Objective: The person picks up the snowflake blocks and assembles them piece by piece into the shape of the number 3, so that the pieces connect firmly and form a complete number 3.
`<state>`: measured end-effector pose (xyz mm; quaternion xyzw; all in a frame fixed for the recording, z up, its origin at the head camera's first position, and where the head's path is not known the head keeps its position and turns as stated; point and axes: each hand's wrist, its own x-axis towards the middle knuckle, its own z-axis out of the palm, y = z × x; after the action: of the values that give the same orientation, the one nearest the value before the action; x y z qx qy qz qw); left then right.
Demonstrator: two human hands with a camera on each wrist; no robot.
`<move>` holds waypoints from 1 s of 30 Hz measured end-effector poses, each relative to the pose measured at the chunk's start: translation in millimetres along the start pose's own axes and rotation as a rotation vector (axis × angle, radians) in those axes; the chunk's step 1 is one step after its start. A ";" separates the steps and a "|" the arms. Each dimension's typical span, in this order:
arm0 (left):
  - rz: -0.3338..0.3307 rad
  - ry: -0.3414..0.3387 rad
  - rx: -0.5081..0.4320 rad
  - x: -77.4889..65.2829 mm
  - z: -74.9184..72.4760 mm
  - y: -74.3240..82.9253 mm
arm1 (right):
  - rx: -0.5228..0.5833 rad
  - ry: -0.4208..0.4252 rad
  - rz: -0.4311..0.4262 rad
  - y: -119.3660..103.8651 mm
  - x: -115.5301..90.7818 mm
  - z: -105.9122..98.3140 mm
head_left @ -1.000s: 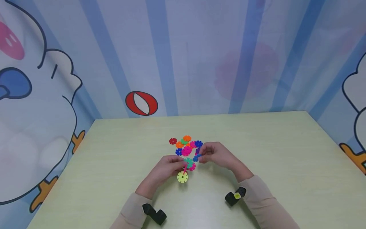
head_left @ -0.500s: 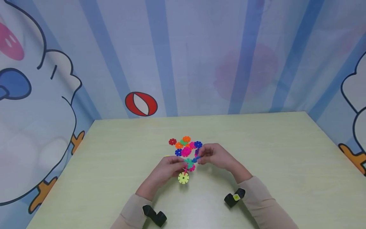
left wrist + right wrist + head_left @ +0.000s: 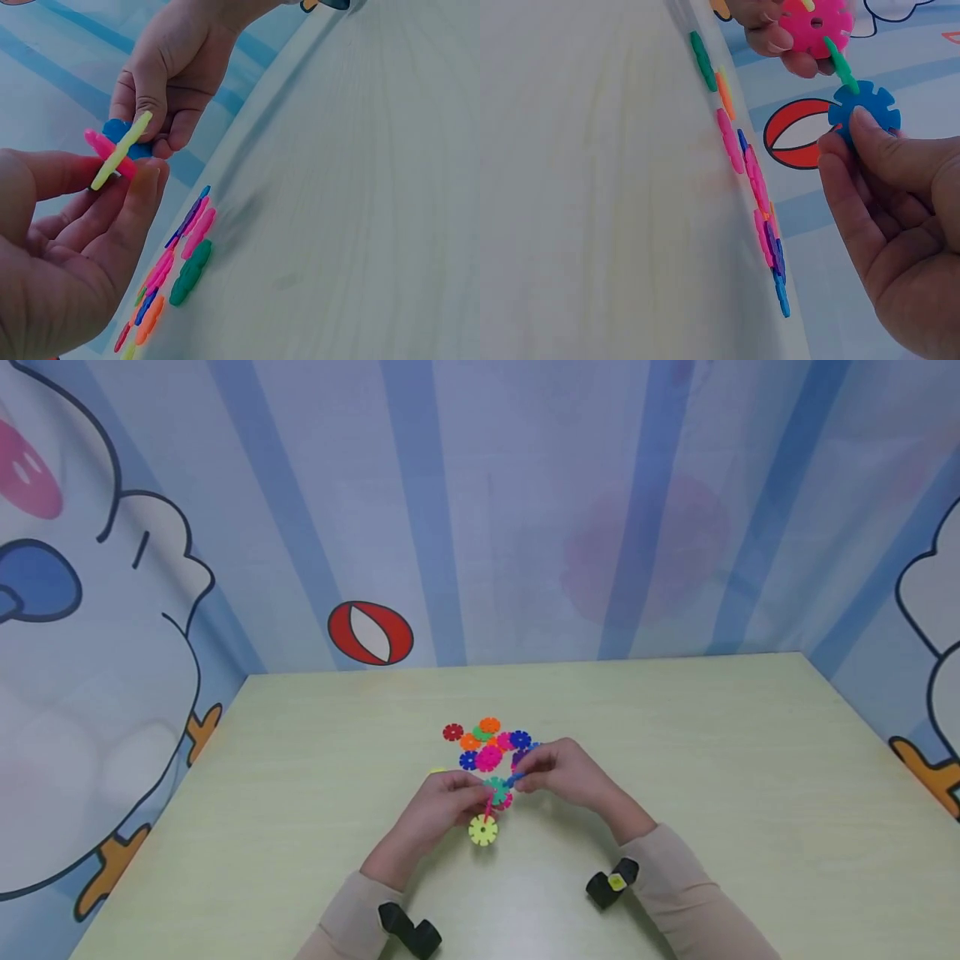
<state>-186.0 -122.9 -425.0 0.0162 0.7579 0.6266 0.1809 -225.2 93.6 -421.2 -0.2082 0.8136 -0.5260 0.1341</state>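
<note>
My left hand (image 3: 442, 806) pinches a small chain of slotted plastic discs. In it are a yellow disc (image 3: 483, 830), which hangs lowest, a pink disc (image 3: 817, 28) and a teal-green disc (image 3: 497, 791). My right hand (image 3: 568, 772) holds a blue slotted disc (image 3: 866, 109) between thumb and fingers. In the right wrist view the blue disc's upper edge meets the end of the green one, which is seen edge-on. The left wrist view shows the yellow disc edge-on, crossing in front of the pink and blue ones.
Beyond my hands, several loose slotted discs lie clustered on the pale table (image 3: 675, 718), among them a dark red disc (image 3: 453, 732), an orange disc (image 3: 490, 725) and a bright pink disc (image 3: 489, 758). A striped blue backdrop (image 3: 525, 527) stands behind the table.
My right hand has moved slightly left and down, bringing the blue disc to the teal-green disc. The blue disc has turned edge-on in the head view. My left hand keeps its pinch.
</note>
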 end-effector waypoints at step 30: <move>0.000 -0.004 -0.053 0.2 5.5 -3.8 | -0.066 0.030 -0.017 -0.8 1.5 6.3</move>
<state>-183.8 -118.4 -429.5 0.0127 0.7406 0.6465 0.1827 -223.6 87.6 -423.0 -0.2117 0.8306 -0.5031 0.1104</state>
